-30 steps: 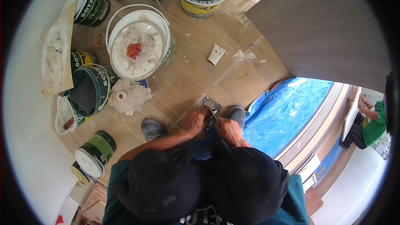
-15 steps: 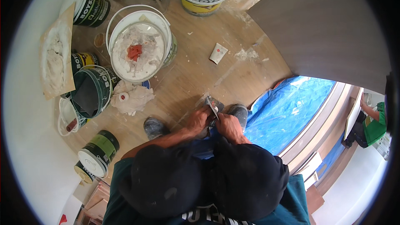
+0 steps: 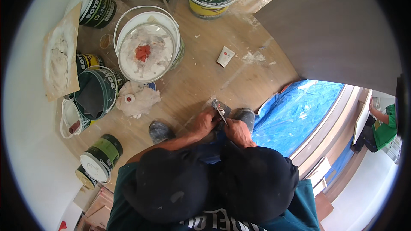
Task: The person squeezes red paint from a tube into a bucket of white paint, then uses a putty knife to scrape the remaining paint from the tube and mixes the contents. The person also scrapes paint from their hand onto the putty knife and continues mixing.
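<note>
Both hands meet above the floor between my shoes. My left hand (image 3: 204,122) is closed around a dark flat plate (image 3: 221,104), whose far corner shows past the fingers with a small white and reddish spot on it. In my right hand (image 3: 239,131) is a thin, pale-edged blade like a putty knife (image 3: 219,112), lying slantwise across the plate. Fingers hide the handles. Left of the hands lies a crumpled whitish cloth (image 3: 139,100) with a small red-and-white roll or cap on it.
A white pail (image 3: 180,55) bears a lid with pale paste and a red lump. Other paint pails (image 3: 101,156) line the left wall. A small white packet (image 3: 225,56) lies ahead. Blue sheeting (image 3: 295,111) covers the right. A co-worker in green (image 3: 382,126) is at far right.
The view has shifted slightly. The blade in my right hand has tilted and moved a little toward me across the plate; both hands keep their hold.
</note>
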### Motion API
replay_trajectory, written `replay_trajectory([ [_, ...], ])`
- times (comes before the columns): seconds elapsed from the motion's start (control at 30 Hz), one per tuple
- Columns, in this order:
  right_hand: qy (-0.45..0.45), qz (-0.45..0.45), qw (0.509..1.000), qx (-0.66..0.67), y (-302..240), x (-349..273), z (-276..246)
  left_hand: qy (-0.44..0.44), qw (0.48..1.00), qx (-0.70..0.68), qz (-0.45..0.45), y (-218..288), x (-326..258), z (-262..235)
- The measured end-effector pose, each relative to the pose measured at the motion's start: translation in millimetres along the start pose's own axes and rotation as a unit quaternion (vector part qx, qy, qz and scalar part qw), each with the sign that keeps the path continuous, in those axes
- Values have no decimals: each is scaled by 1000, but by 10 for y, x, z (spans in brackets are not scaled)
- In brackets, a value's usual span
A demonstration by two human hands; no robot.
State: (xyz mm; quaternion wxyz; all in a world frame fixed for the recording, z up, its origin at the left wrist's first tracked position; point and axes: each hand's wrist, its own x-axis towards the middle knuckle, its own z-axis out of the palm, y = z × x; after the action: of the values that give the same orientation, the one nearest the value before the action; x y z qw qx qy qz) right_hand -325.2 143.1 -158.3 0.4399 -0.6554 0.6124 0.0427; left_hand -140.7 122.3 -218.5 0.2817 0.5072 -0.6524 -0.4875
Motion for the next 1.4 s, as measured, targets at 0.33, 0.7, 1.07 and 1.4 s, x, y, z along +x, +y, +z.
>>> replay_trajectory([
  [0.33, 23, -22, 999, -3, -35, 159, 25, -36, 999, 6, -23, -106, -63, 12],
  [0.7, 10, -49, 999, -13, 26, 185, 96, -16, 991, -49, -125, -169, -170, 100],
  [1.07, 86, -26, 995, 32, -31, 191, 30, 68, 992, -60, -82, 111, -41, -12],
  [1.4, 62, -53, 996, -23, -15, 105, 46, 30, 987, -81, -137, 79, 23, -66],
])
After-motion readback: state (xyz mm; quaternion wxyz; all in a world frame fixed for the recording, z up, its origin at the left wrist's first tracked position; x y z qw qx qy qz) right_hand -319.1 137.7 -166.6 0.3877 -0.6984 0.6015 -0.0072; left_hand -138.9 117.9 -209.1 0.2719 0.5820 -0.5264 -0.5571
